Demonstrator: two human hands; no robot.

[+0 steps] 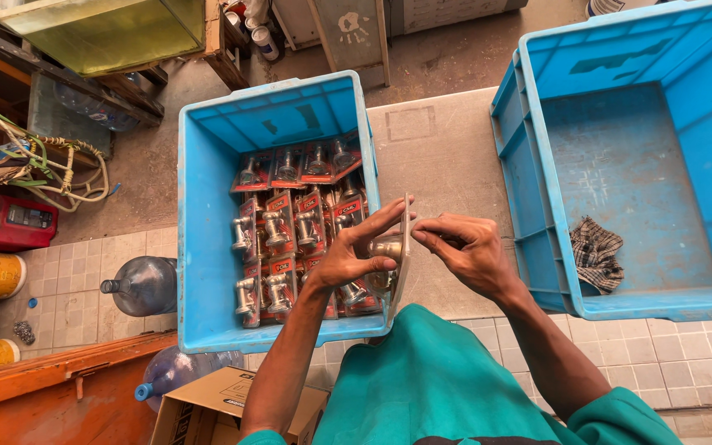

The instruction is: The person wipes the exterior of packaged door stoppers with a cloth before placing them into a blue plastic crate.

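A person in a green top holds a blister-packed metal tap [389, 251] edge-on over the near right corner of a blue crate [208, 239], both hands closed on the pack. The left hand [354, 251] pinches it from the crate side, thumb and fingers spread along the clear bubble, while the right hand [467, 251] grips the card backing from the other side — a hold that apparently keeps bubble and card pressed together.

Inside the crate, finished packs [294, 222] of the same red-carded taps lie in overlapping rows, filling its right half and leaving bare floor on the left. The crate rests on a grey worktop [442, 156]. To the right of the crate, across a strip of worktop, stands a second blue crate [620, 156], holding only a checked rag [597, 253] in its near corner. Left of the first crate and lower down, large water bottles [143, 285] stand on a tiled floor — beside an open cardboard box [208, 408].
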